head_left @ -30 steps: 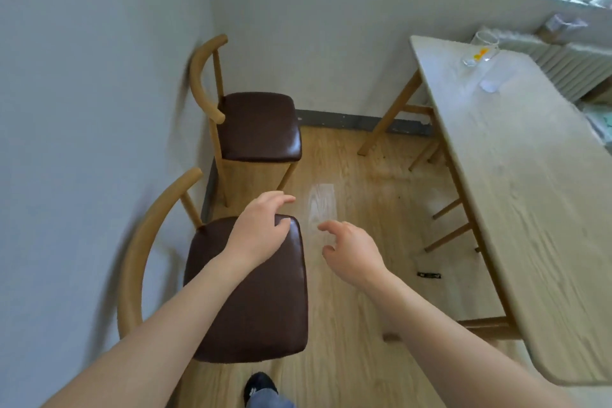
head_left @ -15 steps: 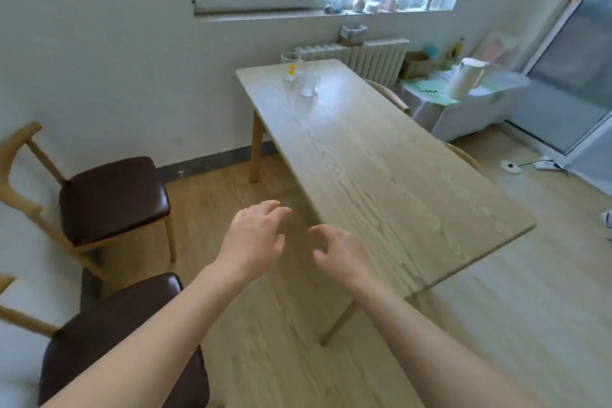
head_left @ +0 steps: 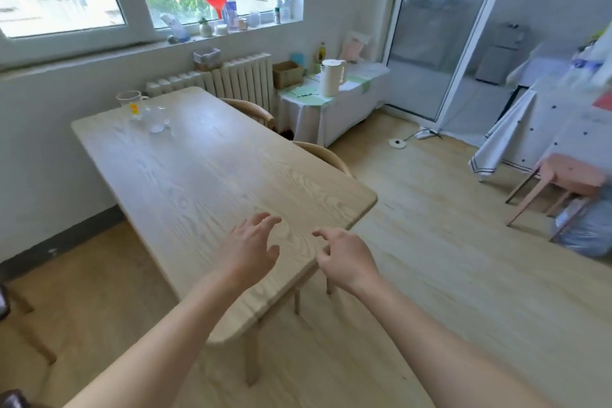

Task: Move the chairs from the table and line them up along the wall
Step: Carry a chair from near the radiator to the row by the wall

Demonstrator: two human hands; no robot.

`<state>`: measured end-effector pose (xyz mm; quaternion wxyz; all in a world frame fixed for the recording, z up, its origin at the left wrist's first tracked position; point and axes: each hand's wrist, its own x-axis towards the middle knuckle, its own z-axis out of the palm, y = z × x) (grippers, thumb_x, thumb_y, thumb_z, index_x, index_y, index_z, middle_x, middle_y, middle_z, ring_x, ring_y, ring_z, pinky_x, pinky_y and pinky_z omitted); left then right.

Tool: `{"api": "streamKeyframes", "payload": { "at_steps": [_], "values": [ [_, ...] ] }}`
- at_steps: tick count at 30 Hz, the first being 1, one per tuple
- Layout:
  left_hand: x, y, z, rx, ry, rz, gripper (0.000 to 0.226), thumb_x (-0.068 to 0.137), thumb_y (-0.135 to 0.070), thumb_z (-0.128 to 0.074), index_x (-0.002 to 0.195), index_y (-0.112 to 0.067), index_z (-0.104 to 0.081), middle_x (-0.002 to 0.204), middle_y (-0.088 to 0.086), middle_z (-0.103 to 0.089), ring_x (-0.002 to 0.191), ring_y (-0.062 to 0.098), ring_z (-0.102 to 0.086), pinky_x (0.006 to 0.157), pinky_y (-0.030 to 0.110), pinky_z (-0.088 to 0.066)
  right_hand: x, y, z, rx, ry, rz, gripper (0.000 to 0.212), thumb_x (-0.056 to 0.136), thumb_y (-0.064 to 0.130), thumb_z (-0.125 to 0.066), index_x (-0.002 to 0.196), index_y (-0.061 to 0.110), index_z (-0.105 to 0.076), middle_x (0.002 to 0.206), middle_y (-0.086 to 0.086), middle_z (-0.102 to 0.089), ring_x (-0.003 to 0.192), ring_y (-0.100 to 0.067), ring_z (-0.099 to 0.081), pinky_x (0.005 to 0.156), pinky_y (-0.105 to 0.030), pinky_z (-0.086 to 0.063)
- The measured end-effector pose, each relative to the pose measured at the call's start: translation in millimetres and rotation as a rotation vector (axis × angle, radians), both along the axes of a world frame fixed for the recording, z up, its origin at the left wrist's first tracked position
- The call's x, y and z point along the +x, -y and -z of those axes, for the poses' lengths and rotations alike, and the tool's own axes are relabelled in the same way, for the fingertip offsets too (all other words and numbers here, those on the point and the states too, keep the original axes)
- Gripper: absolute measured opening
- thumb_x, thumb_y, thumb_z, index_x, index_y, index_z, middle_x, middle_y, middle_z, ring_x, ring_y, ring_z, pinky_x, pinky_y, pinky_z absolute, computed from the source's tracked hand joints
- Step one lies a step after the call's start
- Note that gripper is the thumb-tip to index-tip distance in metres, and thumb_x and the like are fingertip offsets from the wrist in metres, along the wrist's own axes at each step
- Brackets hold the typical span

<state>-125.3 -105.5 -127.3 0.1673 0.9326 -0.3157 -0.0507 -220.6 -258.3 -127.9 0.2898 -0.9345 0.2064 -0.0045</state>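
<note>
A long light-wood table (head_left: 205, 175) fills the middle of the head view. On its far right side, two wooden chairs are tucked under it; only their curved backs show, one further back (head_left: 251, 109) and one nearer (head_left: 326, 154). My left hand (head_left: 250, 250) hovers over the table's near end, fingers apart and empty. My right hand (head_left: 344, 257) is just past the table's near corner, fingers loosely curled and holding nothing. A dark seat corner (head_left: 8, 399) of a chair by the wall shows at the bottom left edge.
Two glasses (head_left: 142, 109) stand at the table's far end. A radiator (head_left: 238, 79) sits under the window. A covered side table with a white kettle (head_left: 332, 78) stands to the right, beside a glass door. A pink stool (head_left: 563, 182) and a floor cable (head_left: 410, 139) lie at right.
The view has swung right, away from the two chairs against the wall and toward the table. Both hands stayed in front of me, empty.
</note>
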Motion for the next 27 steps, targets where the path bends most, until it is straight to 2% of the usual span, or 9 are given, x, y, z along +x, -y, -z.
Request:
{"api": "streamKeyframes", "payload": {
  "at_steps": [8,14,20,27],
  "values": [
    [21,104,4,-0.012,0.001,0.093,0.053,0.089,-0.03,-0.056,0.14,-0.03,-0.04,0.148,-0.005,-0.038,0.134,0.019,-0.038,0.106,0.038,-0.036,3,91,5,0.037,0.045,0.119,0.048,0.084,0.014,-0.05,0.13,0.028,-0.055,0.127,-0.005,-0.061,0.111,-0.024,-0.058,0.087,-0.032,-0.047],
    [66,189,21,-0.066,-0.031,0.159,0.054,0.088,-0.028,-0.058,0.139,-0.028,-0.041,0.148,-0.003,-0.039,0.134,0.02,-0.037,0.108,0.038,-0.036,38,170,12,0.025,0.03,0.156,0.049,0.084,0.014,-0.049,0.13,0.029,-0.054,0.124,-0.003,-0.062,0.108,-0.021,-0.059,0.086,-0.031,-0.047],
    [150,281,37,-0.078,-0.085,0.161,0.054,0.089,-0.028,-0.059,0.139,-0.029,-0.04,0.148,-0.004,-0.039,0.134,0.019,-0.037,0.106,0.037,-0.036,111,267,16,-0.02,-0.05,0.153,0.047,0.084,0.014,-0.05,0.13,0.026,-0.055,0.126,-0.005,-0.06,0.111,-0.024,-0.057,0.089,-0.033,-0.047],
    [243,350,52,-0.063,-0.091,0.111,0.048,0.088,-0.026,-0.058,0.135,-0.025,-0.046,0.143,-0.002,-0.045,0.129,0.02,-0.042,0.102,0.034,-0.039,207,348,11,-0.017,-0.103,0.118,0.048,0.084,0.014,-0.049,0.13,0.027,-0.054,0.128,-0.006,-0.058,0.111,-0.024,-0.056,0.092,-0.035,-0.047]
  ]
}}
